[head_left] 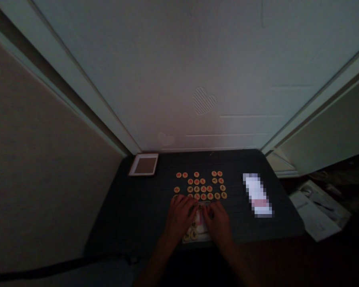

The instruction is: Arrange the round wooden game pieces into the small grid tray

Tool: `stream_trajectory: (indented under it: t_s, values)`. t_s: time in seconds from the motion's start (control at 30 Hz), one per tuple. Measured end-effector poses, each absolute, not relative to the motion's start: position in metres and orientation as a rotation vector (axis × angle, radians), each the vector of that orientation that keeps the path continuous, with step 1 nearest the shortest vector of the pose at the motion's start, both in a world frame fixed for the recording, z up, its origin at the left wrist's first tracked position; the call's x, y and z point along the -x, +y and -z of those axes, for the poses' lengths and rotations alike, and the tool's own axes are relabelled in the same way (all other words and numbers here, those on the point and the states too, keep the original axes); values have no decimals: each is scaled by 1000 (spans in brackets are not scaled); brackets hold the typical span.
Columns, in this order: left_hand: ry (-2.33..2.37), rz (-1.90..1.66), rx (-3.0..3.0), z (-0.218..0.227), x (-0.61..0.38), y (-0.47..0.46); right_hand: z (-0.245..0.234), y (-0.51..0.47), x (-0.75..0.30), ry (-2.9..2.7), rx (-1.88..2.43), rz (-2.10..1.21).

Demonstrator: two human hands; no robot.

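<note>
Several round Chinese chess pieces (203,189), pale discs with red or dark characters, lie in loose rows on the dark table. Below them, near the front edge, is a whitish see-through plastic bag (201,229) with pink print; a few chess pieces (194,233) show at its lower left. My left hand (179,213) is curled over the bag's upper left side, its fingers beside the nearest row of discs. At the upper right side, my right hand (219,218) has its fingers bent and pressed to the bag. Dim light blurs the fingertips.
A shallow tray or box lid (144,166) with a light rim sits at the table's back left. To the right lies a pixelated whitish object (257,195). A white wall panel (203,131) rises behind the table (131,215). An open white box (320,209) is at the far right.
</note>
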State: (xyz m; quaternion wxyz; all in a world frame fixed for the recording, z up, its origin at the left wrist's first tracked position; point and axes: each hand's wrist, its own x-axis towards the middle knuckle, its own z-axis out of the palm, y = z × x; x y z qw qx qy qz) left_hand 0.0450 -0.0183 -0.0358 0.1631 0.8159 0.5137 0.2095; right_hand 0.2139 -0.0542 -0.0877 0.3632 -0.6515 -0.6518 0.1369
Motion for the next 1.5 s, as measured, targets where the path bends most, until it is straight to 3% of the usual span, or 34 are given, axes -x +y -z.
stream_trajectory:
  t_s: [0.7,1.03,1.5]
  values:
    - [1483,-623,-2336,37,-45,-19,84,-53,-213,-1626,1666,-375]
    - [1521,-827,-2163,41,-6,-9,79,-63,-226,-1474,1590,-521]
    - [1455,-762,-1846,50,-5,-43,78,-65,-223,-1772,1326,-602]
